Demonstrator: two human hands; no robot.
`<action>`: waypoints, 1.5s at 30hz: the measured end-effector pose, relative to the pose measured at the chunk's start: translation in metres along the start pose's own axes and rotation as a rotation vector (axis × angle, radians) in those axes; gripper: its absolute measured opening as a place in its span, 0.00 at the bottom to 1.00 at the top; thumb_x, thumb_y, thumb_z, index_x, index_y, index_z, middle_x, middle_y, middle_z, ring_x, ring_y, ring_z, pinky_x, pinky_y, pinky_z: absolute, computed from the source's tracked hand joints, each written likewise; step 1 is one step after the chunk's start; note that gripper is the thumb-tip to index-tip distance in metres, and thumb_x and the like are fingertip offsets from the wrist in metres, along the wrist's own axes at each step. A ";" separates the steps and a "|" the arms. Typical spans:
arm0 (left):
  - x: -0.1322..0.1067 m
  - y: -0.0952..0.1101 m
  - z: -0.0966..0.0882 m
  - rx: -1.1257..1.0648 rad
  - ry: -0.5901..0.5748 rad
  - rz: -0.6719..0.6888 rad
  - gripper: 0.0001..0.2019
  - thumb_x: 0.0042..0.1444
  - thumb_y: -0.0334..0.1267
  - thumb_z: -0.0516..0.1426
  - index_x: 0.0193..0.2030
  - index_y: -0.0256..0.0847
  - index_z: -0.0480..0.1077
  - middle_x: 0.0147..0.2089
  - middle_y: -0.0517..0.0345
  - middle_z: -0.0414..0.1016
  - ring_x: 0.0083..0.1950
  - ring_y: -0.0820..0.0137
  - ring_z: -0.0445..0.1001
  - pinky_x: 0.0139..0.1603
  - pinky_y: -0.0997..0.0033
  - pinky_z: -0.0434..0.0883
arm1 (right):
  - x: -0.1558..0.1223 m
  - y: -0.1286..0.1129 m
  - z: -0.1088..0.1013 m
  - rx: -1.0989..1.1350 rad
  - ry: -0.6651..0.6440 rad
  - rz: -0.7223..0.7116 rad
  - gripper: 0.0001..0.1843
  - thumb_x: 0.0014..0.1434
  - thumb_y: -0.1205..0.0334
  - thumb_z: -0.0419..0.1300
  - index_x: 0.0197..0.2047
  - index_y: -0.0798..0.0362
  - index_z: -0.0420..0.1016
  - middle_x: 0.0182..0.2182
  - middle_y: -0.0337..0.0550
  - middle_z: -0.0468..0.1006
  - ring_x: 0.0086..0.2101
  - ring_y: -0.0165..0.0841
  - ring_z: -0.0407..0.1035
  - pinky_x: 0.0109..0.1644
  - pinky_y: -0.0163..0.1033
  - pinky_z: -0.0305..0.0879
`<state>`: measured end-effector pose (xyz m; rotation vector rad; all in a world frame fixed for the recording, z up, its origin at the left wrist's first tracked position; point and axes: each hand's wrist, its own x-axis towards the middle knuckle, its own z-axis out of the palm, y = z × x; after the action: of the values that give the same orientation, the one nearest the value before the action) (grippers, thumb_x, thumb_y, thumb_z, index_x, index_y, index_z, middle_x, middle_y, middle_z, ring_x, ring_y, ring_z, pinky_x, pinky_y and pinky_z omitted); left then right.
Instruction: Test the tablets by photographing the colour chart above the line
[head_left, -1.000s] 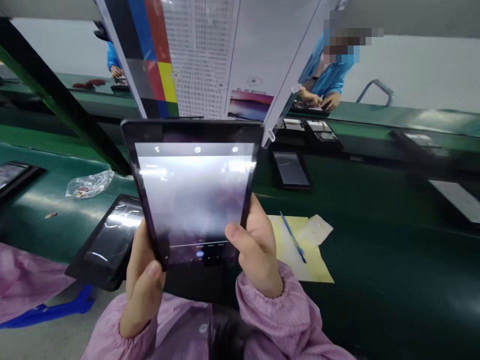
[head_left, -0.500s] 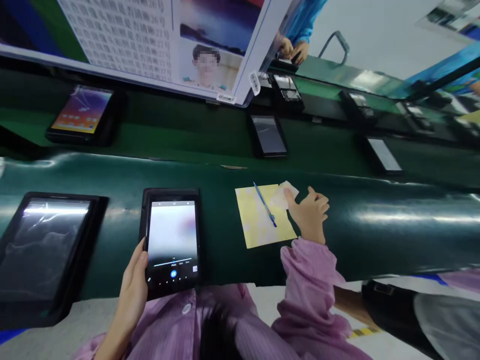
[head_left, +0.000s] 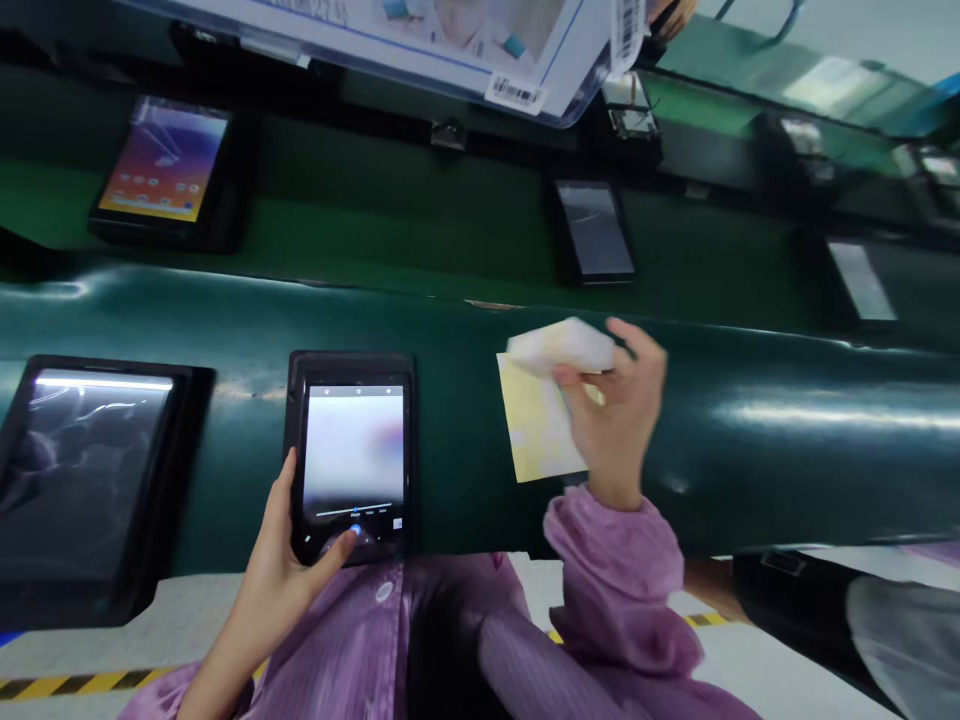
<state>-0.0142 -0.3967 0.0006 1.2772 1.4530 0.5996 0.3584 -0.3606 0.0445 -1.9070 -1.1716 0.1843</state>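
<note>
My left hand [head_left: 289,565] grips the lower left edge of a tablet [head_left: 355,440] in a black case. Its thumb lies on the blue shutter button of the camera screen, which shows a mostly white, blurred picture. Between the thumb and fingers of my right hand [head_left: 619,415] is a folded white tissue [head_left: 561,345], slightly smeared by motion. The tissue is over the upper part of a yellow sheet of paper [head_left: 536,430] on the green bench. No blue pen shows on the sheet now; the tissue and hand cover part of it.
A second, dark-screened tablet [head_left: 90,470] lies at the left of the bench [head_left: 457,450]. Behind the bench edge, a lower green line carries a lit tablet [head_left: 165,160] and several other devices. A clear-edged sign [head_left: 517,90] hangs above. Another person's arm [head_left: 712,590] is at the right.
My right hand was open over the tissue; it has closed on it and raised it. My left thumb has moved from the tablet's edge onto the shutter button. The view has tilted down.
</note>
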 end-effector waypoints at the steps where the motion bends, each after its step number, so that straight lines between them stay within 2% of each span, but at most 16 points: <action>1: 0.000 0.000 0.000 0.009 0.003 0.008 0.54 0.56 0.51 0.71 0.82 0.55 0.45 0.83 0.50 0.51 0.83 0.47 0.50 0.82 0.39 0.47 | -0.007 -0.013 0.015 0.063 -0.062 -0.088 0.28 0.64 0.47 0.68 0.64 0.42 0.69 0.64 0.49 0.75 0.56 0.44 0.77 0.48 0.47 0.81; 4: 0.001 0.000 0.000 0.027 0.004 0.009 0.54 0.56 0.52 0.70 0.82 0.54 0.45 0.83 0.49 0.50 0.83 0.47 0.49 0.82 0.39 0.48 | -0.023 -0.043 0.058 0.182 -0.260 -0.254 0.20 0.69 0.59 0.66 0.62 0.41 0.75 0.57 0.45 0.82 0.56 0.43 0.78 0.50 0.47 0.81; 6: 0.001 0.001 0.000 0.011 -0.004 -0.009 0.54 0.56 0.52 0.70 0.82 0.53 0.45 0.82 0.47 0.51 0.82 0.47 0.51 0.81 0.39 0.50 | -0.028 -0.052 0.078 0.238 -0.311 -0.311 0.19 0.70 0.63 0.65 0.62 0.41 0.75 0.56 0.43 0.83 0.56 0.42 0.78 0.51 0.47 0.81; 8: 0.002 0.001 0.001 -0.007 -0.008 -0.021 0.55 0.56 0.53 0.70 0.82 0.52 0.44 0.82 0.45 0.52 0.82 0.46 0.53 0.81 0.38 0.51 | -0.030 -0.054 0.088 0.244 -0.316 -0.347 0.20 0.70 0.64 0.64 0.63 0.41 0.74 0.57 0.43 0.82 0.56 0.42 0.77 0.53 0.49 0.80; 12: 0.001 0.000 0.001 0.038 0.007 -0.006 0.55 0.55 0.52 0.71 0.82 0.50 0.44 0.82 0.43 0.52 0.82 0.46 0.51 0.81 0.38 0.49 | -0.030 -0.050 0.093 0.165 -0.306 -0.396 0.20 0.72 0.67 0.60 0.64 0.42 0.75 0.57 0.43 0.83 0.56 0.42 0.77 0.58 0.52 0.77; 16: 0.002 -0.003 0.001 0.098 0.007 0.031 0.55 0.57 0.50 0.70 0.82 0.50 0.42 0.82 0.43 0.50 0.83 0.47 0.49 0.81 0.37 0.49 | -0.031 -0.052 0.092 0.098 -0.319 -0.376 0.19 0.73 0.68 0.56 0.63 0.43 0.76 0.56 0.43 0.83 0.55 0.41 0.77 0.59 0.51 0.76; 22: 0.004 -0.004 0.002 0.199 0.056 0.050 0.57 0.54 0.52 0.72 0.82 0.47 0.44 0.81 0.39 0.51 0.82 0.42 0.50 0.80 0.33 0.50 | -0.031 -0.057 0.092 0.028 -0.355 -0.327 0.19 0.74 0.66 0.55 0.62 0.41 0.78 0.57 0.43 0.83 0.55 0.43 0.77 0.59 0.53 0.75; 30: 0.001 -0.001 -0.011 0.080 -0.095 0.005 0.60 0.54 0.49 0.73 0.83 0.57 0.38 0.83 0.47 0.48 0.83 0.44 0.47 0.80 0.34 0.51 | -0.033 -0.058 0.093 0.083 -0.304 -0.409 0.19 0.72 0.71 0.57 0.62 0.45 0.76 0.55 0.45 0.83 0.54 0.42 0.77 0.56 0.50 0.76; 33: 0.002 -0.002 -0.012 0.061 -0.108 0.007 0.60 0.53 0.48 0.73 0.83 0.58 0.38 0.83 0.48 0.48 0.83 0.46 0.48 0.80 0.35 0.49 | -0.037 -0.058 0.089 0.113 -0.326 -0.412 0.18 0.72 0.68 0.58 0.62 0.43 0.74 0.56 0.44 0.82 0.56 0.41 0.76 0.60 0.52 0.75; 35: 0.002 -0.003 -0.012 0.043 -0.118 0.013 0.60 0.54 0.48 0.73 0.83 0.57 0.38 0.83 0.48 0.48 0.83 0.46 0.49 0.81 0.36 0.48 | -0.037 -0.053 0.078 0.095 -0.323 -0.384 0.17 0.72 0.64 0.60 0.62 0.41 0.74 0.57 0.43 0.81 0.58 0.43 0.75 0.62 0.54 0.74; 36: 0.001 -0.003 -0.012 0.035 -0.126 0.013 0.60 0.54 0.48 0.73 0.83 0.57 0.37 0.84 0.48 0.47 0.83 0.46 0.48 0.81 0.37 0.48 | -0.036 -0.047 0.070 0.057 -0.283 -0.349 0.16 0.72 0.62 0.60 0.61 0.40 0.74 0.58 0.44 0.80 0.58 0.44 0.75 0.62 0.56 0.74; 38: -0.001 -0.002 -0.014 0.025 -0.138 0.001 0.59 0.55 0.49 0.72 0.83 0.57 0.38 0.84 0.48 0.46 0.83 0.46 0.46 0.81 0.37 0.47 | -0.033 -0.031 0.049 -0.085 -0.119 -0.238 0.14 0.71 0.58 0.61 0.59 0.42 0.74 0.57 0.47 0.79 0.59 0.47 0.73 0.62 0.59 0.72; 40: -0.003 -0.001 -0.019 0.030 -0.126 -0.025 0.56 0.57 0.51 0.71 0.83 0.58 0.41 0.84 0.50 0.47 0.83 0.45 0.49 0.80 0.36 0.50 | -0.031 -0.013 0.027 -0.278 0.008 -0.124 0.15 0.69 0.54 0.61 0.57 0.45 0.75 0.57 0.52 0.77 0.60 0.51 0.70 0.63 0.63 0.70; 41: -0.004 -0.001 -0.022 0.042 -0.109 -0.034 0.52 0.58 0.53 0.69 0.82 0.58 0.45 0.83 0.50 0.50 0.81 0.45 0.53 0.79 0.35 0.53 | -0.031 -0.006 0.018 -0.373 -0.009 -0.090 0.16 0.68 0.52 0.62 0.56 0.46 0.76 0.57 0.54 0.75 0.61 0.54 0.68 0.63 0.65 0.68; 43: -0.004 -0.001 -0.028 0.085 -0.066 -0.030 0.44 0.62 0.55 0.66 0.80 0.57 0.53 0.79 0.48 0.60 0.77 0.45 0.64 0.76 0.34 0.61 | -0.034 0.000 0.008 -0.502 -0.156 -0.084 0.19 0.65 0.47 0.65 0.55 0.46 0.79 0.61 0.55 0.72 0.64 0.60 0.64 0.65 0.71 0.62; 45: -0.002 -0.001 -0.033 0.127 -0.029 -0.005 0.39 0.64 0.56 0.63 0.79 0.56 0.57 0.73 0.47 0.70 0.72 0.47 0.71 0.73 0.35 0.66 | -0.041 -0.008 0.014 -0.507 -0.317 -0.144 0.22 0.64 0.43 0.67 0.56 0.43 0.80 0.66 0.53 0.67 0.68 0.63 0.59 0.68 0.75 0.56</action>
<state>-0.0450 -0.3901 0.0104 1.3753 1.4890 0.4901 0.3238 -0.3831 0.0295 -2.2727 -1.6872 0.1199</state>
